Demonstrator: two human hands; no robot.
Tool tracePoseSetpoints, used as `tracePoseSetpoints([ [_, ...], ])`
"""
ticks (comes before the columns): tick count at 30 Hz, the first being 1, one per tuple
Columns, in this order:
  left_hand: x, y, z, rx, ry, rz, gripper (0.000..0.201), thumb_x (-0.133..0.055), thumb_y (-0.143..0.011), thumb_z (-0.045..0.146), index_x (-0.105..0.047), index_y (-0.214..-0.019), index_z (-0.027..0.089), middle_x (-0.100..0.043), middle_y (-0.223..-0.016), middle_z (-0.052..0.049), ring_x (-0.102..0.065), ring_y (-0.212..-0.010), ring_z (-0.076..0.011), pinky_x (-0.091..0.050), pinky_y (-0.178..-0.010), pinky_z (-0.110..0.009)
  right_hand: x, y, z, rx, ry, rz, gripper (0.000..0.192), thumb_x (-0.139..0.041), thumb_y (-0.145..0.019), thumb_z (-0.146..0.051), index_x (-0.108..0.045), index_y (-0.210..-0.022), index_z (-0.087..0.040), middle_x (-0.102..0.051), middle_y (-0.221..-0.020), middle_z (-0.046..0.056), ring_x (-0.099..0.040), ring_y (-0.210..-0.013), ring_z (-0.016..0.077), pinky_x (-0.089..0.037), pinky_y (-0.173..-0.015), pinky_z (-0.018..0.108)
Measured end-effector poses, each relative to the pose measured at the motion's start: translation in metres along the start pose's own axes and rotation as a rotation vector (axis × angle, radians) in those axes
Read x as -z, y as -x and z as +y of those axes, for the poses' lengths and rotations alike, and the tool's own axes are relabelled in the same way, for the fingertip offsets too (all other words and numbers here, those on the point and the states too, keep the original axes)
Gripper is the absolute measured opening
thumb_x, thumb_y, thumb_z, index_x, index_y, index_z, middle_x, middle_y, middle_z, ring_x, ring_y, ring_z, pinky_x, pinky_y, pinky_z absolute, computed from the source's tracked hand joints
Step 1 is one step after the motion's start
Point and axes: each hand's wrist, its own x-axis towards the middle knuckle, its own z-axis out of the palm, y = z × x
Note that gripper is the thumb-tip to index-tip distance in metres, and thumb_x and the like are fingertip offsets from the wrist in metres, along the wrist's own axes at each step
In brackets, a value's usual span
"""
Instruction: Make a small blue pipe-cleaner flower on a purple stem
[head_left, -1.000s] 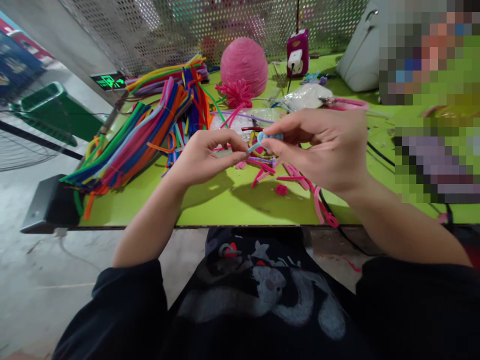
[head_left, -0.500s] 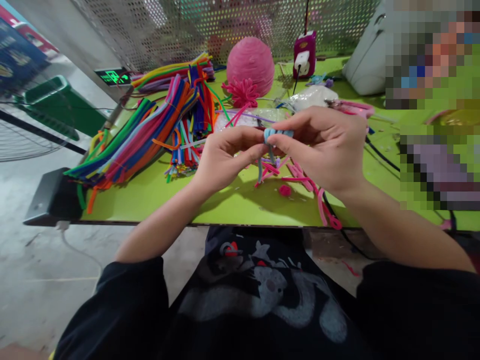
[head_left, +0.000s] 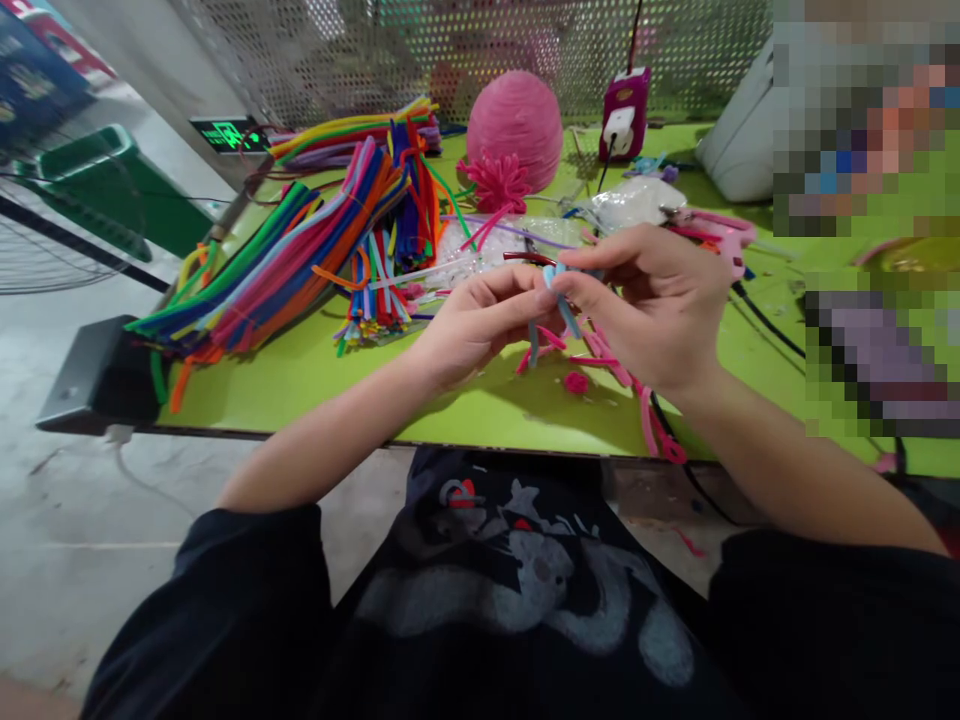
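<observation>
Light, bendy blue fuzzy stick (head_left: 559, 300), pinched by both hands, left hand (head_left: 480, 325) and right hand (head_left: 652, 305); best held near the bend.

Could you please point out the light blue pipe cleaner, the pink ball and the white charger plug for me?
light blue pipe cleaner (head_left: 564, 308): head view, strand below the fingertips.
pink ball (head_left: 514, 113): head view, middle of its front.
white charger plug (head_left: 619, 127): head view, its white face.

Near table edge (head_left: 315, 385) bare — pipe-cleaner pile (head_left: 300, 260) blocks left.
</observation>
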Motion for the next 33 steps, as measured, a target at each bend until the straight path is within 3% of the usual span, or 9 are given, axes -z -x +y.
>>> tracePoseSetpoints([
  [5,-0.001,0.000,-0.001,-0.149,-0.126,0.099,0.055,-0.091,-0.078,0.074,-0.069,-0.086,0.024,-0.068,-0.080,0.002,-0.059,-0.067,-0.0083,-0.056,-0.062,-0.027,0.000,-0.006,-0.004,-0.011,-0.099,-0.062,0.010,-0.088,-0.097,-0.040,-0.086,-0.101,-0.031,-0.080,-0.092,-0.001,-0.066,-0.073,0.0145,-0.056,-0.069,0.033],
  [10,-0.001,-0.001,-0.003,-0.157,-0.064,0.184,0.058,-0.096,-0.073,0.071,-0.064,-0.079,0.023,-0.062,-0.069,0.006,-0.053,-0.057,-0.0055,-0.051,-0.055,-0.023,-0.003,-0.013,0.000,-0.153,-0.334,-0.190,0.027,-0.091,-0.092,-0.045,-0.075,-0.106,-0.029,-0.077,-0.099,-0.002,-0.072,-0.087,0.0154,-0.063,-0.079,0.028],
  [14,0.004,0.000,0.000,-0.160,-0.123,0.142,0.057,-0.095,-0.074,0.070,-0.066,-0.076,0.022,-0.064,-0.070,0.005,-0.059,-0.061,-0.0071,-0.058,-0.063,-0.025,0.001,-0.014,-0.001,-0.148,-0.128,-0.247,0.025,-0.087,-0.096,-0.046,-0.073,-0.091,-0.025,-0.073,-0.091,0.001,-0.068,-0.082,0.0167,-0.059,-0.076,0.030],
  [19,0.012,0.003,0.016,-0.204,-0.342,-0.036,0.046,-0.088,-0.086,0.064,-0.077,-0.082,0.020,-0.073,-0.077,0.000,-0.068,-0.071,-0.0096,-0.058,-0.065,-0.024,0.009,-0.016,0.000,0.024,0.060,-0.239,0.027,-0.073,-0.107,-0.046,-0.070,-0.092,-0.023,-0.069,-0.084,0.001,-0.060,-0.072,0.0156,-0.050,-0.067,0.031],
  [25,0.024,-0.003,0.015,-0.311,-0.324,0.011,0.036,-0.087,-0.092,0.057,-0.081,-0.100,0.022,-0.075,-0.081,0.002,-0.070,-0.067,-0.0065,-0.058,-0.059,-0.018,0.016,-0.016,0.011,0.436,0.368,-0.352,0.021,-0.058,-0.114,-0.036,-0.070,-0.102,-0.024,-0.073,-0.099,0.005,-0.069,-0.092,0.0198,-0.057,-0.083,0.035],
  [30,0.026,-0.004,0.009,-0.461,-0.336,0.032,0.023,-0.090,-0.092,0.046,-0.084,-0.101,0.026,-0.082,-0.092,0.002,-0.078,-0.078,-0.0093,-0.067,-0.070,-0.022,0.020,-0.012,0.011,0.572,0.572,-0.384,0.020,-0.057,-0.116,-0.033,-0.072,-0.109,-0.022,-0.075,-0.106,0.004,-0.073,-0.094,0.0182,-0.058,-0.083,0.032],
  [33,0.026,-0.003,0.008,-0.561,-0.354,0.032,0.015,-0.088,-0.094,0.039,-0.085,-0.103,0.027,-0.084,-0.096,0.002,-0.080,-0.085,-0.0102,-0.070,-0.076,-0.023,0.021,-0.013,0.013,0.624,0.583,-0.372,0.016,-0.059,-0.116,-0.032,-0.070,-0.114,-0.022,-0.075,-0.107,0.005,-0.074,-0.097,0.0203,-0.059,-0.084,0.034],
])
